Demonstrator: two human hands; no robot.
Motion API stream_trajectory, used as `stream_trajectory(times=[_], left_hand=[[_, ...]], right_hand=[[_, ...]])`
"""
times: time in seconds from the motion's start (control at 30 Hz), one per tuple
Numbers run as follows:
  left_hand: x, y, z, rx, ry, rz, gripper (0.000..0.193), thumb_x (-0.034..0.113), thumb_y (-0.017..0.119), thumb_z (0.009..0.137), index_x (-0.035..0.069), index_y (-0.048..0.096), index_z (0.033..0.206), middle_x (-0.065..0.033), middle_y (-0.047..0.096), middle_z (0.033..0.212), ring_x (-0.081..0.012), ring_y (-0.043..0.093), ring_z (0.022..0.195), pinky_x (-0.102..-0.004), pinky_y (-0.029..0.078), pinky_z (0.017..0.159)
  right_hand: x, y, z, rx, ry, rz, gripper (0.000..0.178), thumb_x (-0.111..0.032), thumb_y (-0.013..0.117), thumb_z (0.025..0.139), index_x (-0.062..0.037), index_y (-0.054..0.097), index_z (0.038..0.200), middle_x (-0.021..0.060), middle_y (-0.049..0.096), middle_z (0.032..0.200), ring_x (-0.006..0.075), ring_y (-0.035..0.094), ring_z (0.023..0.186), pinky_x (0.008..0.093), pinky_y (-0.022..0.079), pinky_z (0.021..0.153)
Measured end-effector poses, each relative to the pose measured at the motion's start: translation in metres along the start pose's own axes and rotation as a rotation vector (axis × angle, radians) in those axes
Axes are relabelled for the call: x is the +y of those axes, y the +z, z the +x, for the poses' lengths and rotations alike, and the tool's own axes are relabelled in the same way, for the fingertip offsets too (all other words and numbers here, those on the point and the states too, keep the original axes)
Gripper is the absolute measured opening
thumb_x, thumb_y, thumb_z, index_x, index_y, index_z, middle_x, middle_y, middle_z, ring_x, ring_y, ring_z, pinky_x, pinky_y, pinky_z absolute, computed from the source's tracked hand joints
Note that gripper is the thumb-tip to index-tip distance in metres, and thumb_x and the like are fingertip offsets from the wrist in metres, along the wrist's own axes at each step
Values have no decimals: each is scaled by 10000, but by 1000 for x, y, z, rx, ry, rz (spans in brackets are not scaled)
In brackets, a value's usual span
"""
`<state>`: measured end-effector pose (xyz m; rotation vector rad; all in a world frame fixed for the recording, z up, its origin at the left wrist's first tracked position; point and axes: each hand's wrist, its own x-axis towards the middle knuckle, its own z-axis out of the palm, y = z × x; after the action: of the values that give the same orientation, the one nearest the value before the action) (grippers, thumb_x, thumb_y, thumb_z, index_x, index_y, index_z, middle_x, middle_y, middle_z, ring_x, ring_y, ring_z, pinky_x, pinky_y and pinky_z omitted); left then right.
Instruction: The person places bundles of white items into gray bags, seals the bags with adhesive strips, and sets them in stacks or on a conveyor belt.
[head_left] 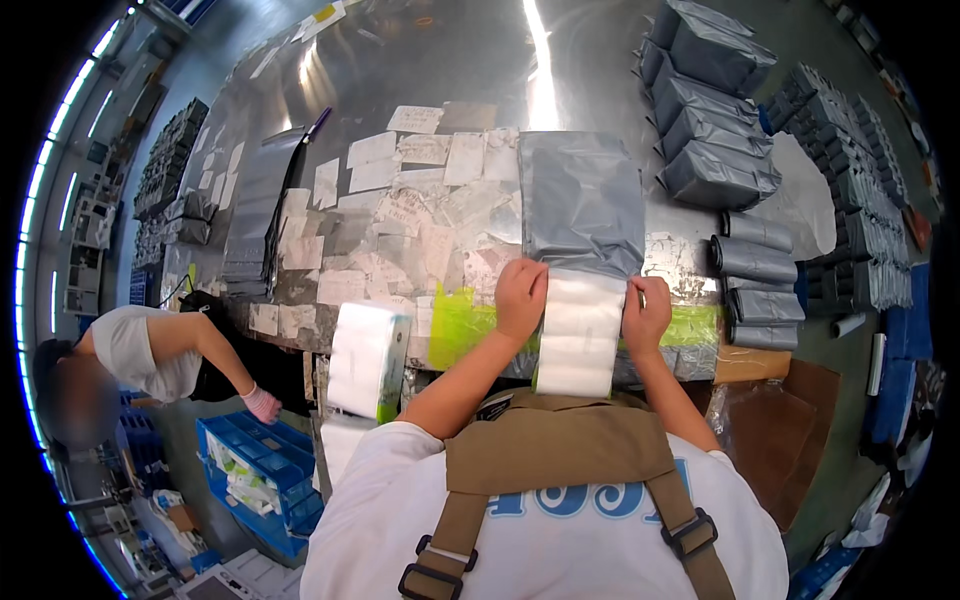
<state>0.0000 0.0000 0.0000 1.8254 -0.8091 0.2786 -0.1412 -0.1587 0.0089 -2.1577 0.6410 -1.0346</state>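
Note:
A grey plastic mailing bag (580, 195) lies flat on the metal table in front of me, its mouth towards my body. The far end of a white, soft-looking wrapped pack (578, 340) meets the bag's mouth; how far it reaches inside is hidden. My left hand (522, 298) is closed on the left edge of the bag's mouth. At the right edge, my right hand (647, 312) pinches the bag with curled fingers. Another white pack (367, 355) with a green-edged side stands left of my left forearm.
Filled grey bags (715, 170) are stacked at the right, with rolled grey bags (760, 285) nearer. A pile of flat bags (262, 215) lies at the left. Paper labels cover the table (480, 60). A co-worker (160, 350) bends beside a blue crate (262, 470); a cardboard box (790, 430) stands right.

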Motion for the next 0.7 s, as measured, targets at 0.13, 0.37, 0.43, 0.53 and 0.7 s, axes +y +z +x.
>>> stream_trajectory(times=[0.13,0.37,0.43,0.53,0.7], left_hand=[[-6,-14,1,-38,197,37,141,-30,685,745,-1,658,880,-126,601,822,-302,596,760,-351,487,663],[-19,-22,-7,-184,325,2,185,-40,676,710,0,636,886,-132,580,823,-318,574,783,-383,483,698],[-21,-9,-9,-136,183,95,192,-30,657,696,13,619,879,-140,556,833,-339,545,803,-411,466,730],[-29,-1,-7,-223,13,210,165,2,651,690,30,594,842,-146,531,824,-362,515,822,-448,436,748],[-36,-4,-28,-291,18,201,54,76,611,746,45,570,763,-150,514,751,-370,511,782,-465,417,696]], right_hand=[[4,-4,1,-23,-258,-50,134,54,645,754,-14,612,864,127,579,813,315,563,777,368,462,677],[28,3,3,-136,-285,-62,137,49,639,745,-12,589,857,131,572,813,325,569,802,383,470,683],[19,6,3,-190,-92,-14,138,28,648,742,-12,589,860,136,578,825,326,580,809,388,474,688],[16,11,5,-212,88,-94,128,-12,658,741,-24,598,854,136,592,828,325,595,813,389,479,690],[29,3,-9,-288,43,-230,81,-64,654,753,-53,618,825,122,610,813,314,606,802,383,479,675]])
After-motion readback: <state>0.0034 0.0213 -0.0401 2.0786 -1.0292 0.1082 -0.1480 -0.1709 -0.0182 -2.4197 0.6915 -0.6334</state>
